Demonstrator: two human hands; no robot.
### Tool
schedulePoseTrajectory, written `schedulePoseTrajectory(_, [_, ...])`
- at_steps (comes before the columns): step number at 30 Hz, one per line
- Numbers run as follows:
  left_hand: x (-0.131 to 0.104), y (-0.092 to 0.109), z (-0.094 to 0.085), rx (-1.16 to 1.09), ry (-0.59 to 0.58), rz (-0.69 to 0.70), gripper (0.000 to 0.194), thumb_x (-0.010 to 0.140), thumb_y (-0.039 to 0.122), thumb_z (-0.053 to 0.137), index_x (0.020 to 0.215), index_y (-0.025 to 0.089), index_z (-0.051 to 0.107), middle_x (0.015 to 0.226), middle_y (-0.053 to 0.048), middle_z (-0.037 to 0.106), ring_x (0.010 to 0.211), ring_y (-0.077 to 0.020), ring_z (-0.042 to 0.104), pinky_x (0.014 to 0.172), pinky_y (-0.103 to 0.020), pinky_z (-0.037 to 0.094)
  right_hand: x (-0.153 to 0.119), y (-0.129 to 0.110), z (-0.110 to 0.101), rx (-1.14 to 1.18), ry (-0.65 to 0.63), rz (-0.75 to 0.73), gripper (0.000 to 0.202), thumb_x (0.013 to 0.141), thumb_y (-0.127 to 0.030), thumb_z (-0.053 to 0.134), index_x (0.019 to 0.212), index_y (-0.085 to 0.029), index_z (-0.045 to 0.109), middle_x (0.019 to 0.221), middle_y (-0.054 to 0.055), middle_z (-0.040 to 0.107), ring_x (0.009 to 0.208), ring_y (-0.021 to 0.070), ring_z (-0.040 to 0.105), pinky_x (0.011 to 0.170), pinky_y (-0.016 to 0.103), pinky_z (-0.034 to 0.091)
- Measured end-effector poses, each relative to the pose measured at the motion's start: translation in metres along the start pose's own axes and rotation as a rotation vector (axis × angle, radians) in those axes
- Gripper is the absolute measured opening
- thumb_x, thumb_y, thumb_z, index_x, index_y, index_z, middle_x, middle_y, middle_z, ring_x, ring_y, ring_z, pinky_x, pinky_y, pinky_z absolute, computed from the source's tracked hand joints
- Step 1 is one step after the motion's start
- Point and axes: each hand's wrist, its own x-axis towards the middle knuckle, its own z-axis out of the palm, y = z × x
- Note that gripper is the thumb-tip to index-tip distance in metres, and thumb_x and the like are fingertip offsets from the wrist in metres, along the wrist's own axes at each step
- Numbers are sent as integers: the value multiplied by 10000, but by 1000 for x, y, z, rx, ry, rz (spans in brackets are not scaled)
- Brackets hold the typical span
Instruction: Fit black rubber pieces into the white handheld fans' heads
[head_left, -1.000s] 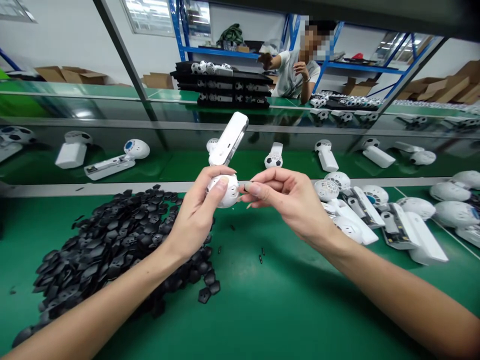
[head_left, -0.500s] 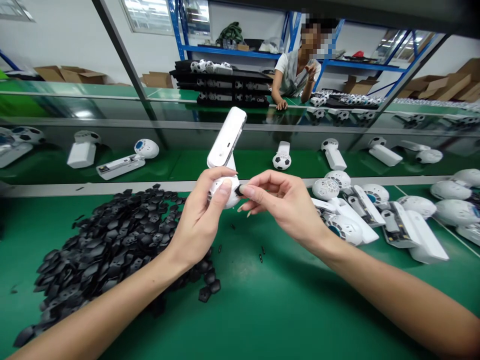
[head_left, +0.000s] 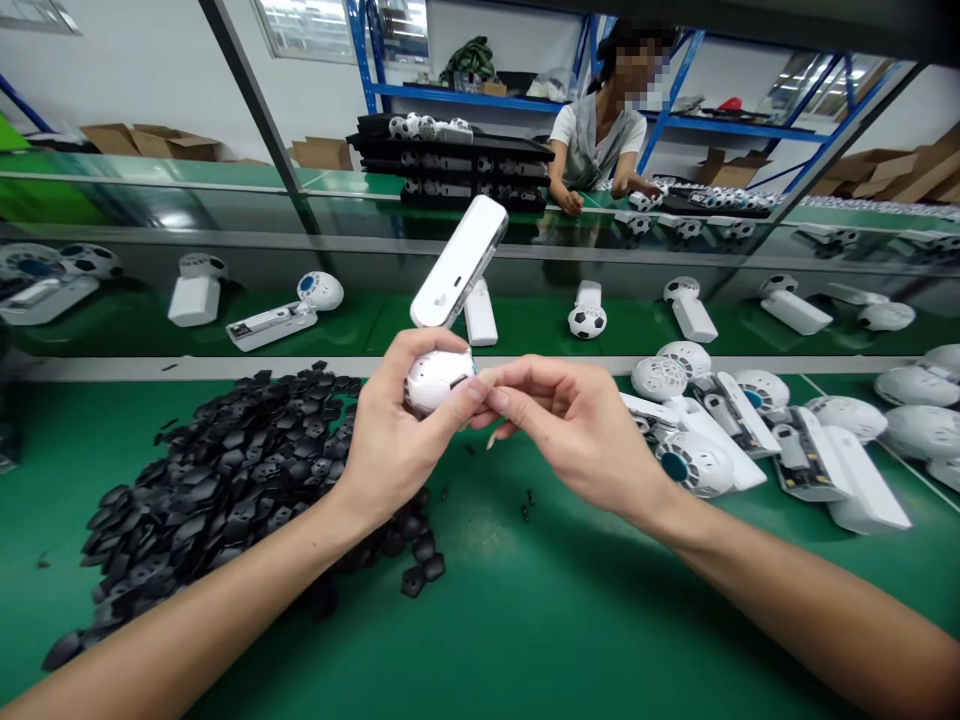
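My left hand (head_left: 401,430) is wrapped round the rounded head of a white device (head_left: 461,262), whose long flat body sticks up and to the right. A dark slot or piece shows on the head beside my left thumb. My right hand (head_left: 570,430) is closed in a pinch at the right side of that head, its fingertips touching my left thumb. What the pinch holds, if anything, is hidden. To the left and below lies a large heap of black pentagonal pieces (head_left: 225,480). Small dark bits (head_left: 526,512) lie on the green table below my hands.
Several white devices (head_left: 694,462) are piled at the right. More devices (head_left: 694,315) stand spaced along the green belt (head_left: 397,325) beyond the pale table edge. Across it, a person (head_left: 600,150) works beside stacked black trays (head_left: 450,165).
The white device has turned and tilted further right, and a dark slot shows on its head. My right fingertips have closed in against my left thumb. The person's raised hand has come down.
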Motion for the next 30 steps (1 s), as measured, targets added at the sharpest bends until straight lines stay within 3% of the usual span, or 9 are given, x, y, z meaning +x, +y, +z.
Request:
schedulePoseTrajectory(3, [5,2,-2,-52,26,-12,274,934,460,804,1034,244,668,1012,-35,682,898,-212,651,685,-287,552,-1,-13,-5,-87,30,-6,265,994,-428,790,1089,-183,820,949,60,835,823,201,810,707,291,666])
schedulePoseTrajectory(6, [13,2,-3,-221,23,-72,294,922,470,809,1043,243,666,1010,-30,678,859,-202,660,722,-301,611,-7,-16,-2,-191,20,7,218,1012,-392,777,969,-180,803,819,32,813,656,164,755,605,264,597])
schedulePoseTrajectory(10, [22,1,-6,-402,25,-220,302,860,419,844,1012,230,663,990,-38,689,867,-235,710,662,-317,640,-23,5,14,-488,-329,71,162,1033,-277,747,903,-201,808,757,-12,799,625,143,710,604,269,487])
schedulePoseTrajectory(14, [26,-2,-11,-444,32,-190,348,873,410,885,1106,232,697,1004,-32,711,861,-218,733,636,-299,651,-38,26,26,-824,-607,-84,55,1032,-239,768,1049,-229,820,992,-3,832,823,167,746,653,296,413])
schedulePoseTrajectory(17, [28,-4,-15,-436,24,-188,414,867,430,913,1167,250,691,1013,-30,719,887,-223,760,660,-309,666,-42,31,31,-1006,-695,-215,115,1078,-302,717,1108,-234,804,1037,18,794,879,180,701,626,322,368])
schedulePoseTrajectory(22, [30,-2,-17,-461,25,-239,423,867,439,908,1171,262,671,1005,-24,723,899,-247,783,705,-347,679,-44,38,40,-1189,-747,-464,120,1076,-316,725,1033,-219,782,1074,42,766,939,207,627,652,361,370])
schedulePoseTrajectory(27, [32,3,-18,-546,-34,-229,174,1049,389,684,1114,257,592,946,-1,685,750,-173,733,646,-314,656,-48,45,47,-1173,-638,-822,292,1055,-89,594,797,-169,705,821,72,685,778,208,550,605,386,292])
schedulePoseTrajectory(30, [32,1,-19,-555,-56,-180,188,1124,421,548,1063,244,559,946,-9,659,739,-154,710,610,-282,623,-51,47,51,-1149,-598,-935,334,989,-25,557,707,-173,656,767,97,671,721,212,522,587,392,278])
